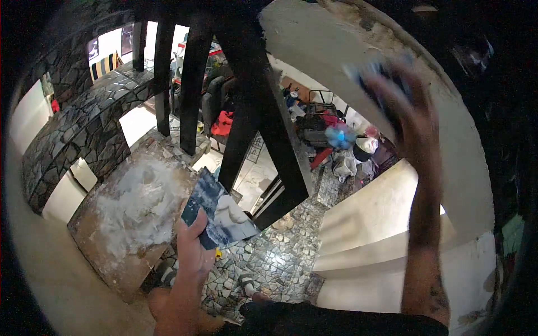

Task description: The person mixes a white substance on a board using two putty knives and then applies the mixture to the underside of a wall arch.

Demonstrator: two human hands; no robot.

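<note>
My left hand point(193, 246) grips a dark, smeared flat board point(204, 196) by its near edge, thumb on top. A thick lump of white plaster point(232, 215) lies on the board's right part. Raised at the upper right, my right hand point(412, 95) is blurred by motion, its fingers bent around a dark flat tool point(378, 84) with a pale edge. This tool is close to the grey plastered wall band point(319, 39); whether it touches cannot be made out. Left of the board, a wide heap of wet white plaster point(140, 201) covers much of a brown panel point(120, 274).
Black slanted bars point(246, 84) stand just beyond the board. Below are a stone-patterned floor point(280, 257) and pale steps point(364, 224). Bags and piled household items point(342, 140) lie farther back. A stone-clad wall point(67, 145) runs along the left.
</note>
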